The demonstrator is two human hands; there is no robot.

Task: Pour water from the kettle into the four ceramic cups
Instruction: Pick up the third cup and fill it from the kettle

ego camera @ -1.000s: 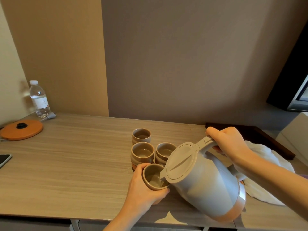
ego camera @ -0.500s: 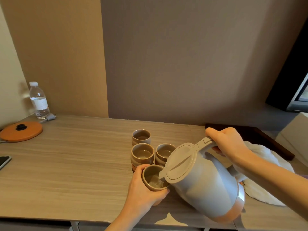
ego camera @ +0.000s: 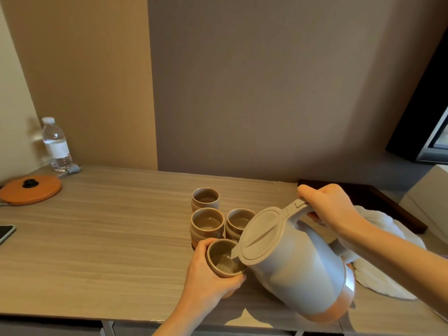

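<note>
A grey kettle [ego camera: 293, 263] with an orange base is tilted left, its spout over the nearest ceramic cup [ego camera: 224, 259]. My right hand [ego camera: 329, 207] grips the kettle's handle. My left hand [ego camera: 206, 275] wraps around that nearest cup, which has water in it. Three more brown ceramic cups stand just behind: one at the back [ego camera: 206, 198], one in the middle left [ego camera: 206, 223] and one to its right [ego camera: 238, 221], partly hidden by the kettle lid.
An orange kettle base [ego camera: 30, 189] with a plug and a water bottle [ego camera: 57, 144] sit at the far left of the wooden counter [ego camera: 109, 226]. A phone [ego camera: 6, 232] lies at the left edge. A white towel [ego camera: 388, 263] and dark tray [ego camera: 378, 200] are at the right.
The water level in the held cup has risen a little as the kettle stays tilted over it. Both hands keep nearly the same place.
</note>
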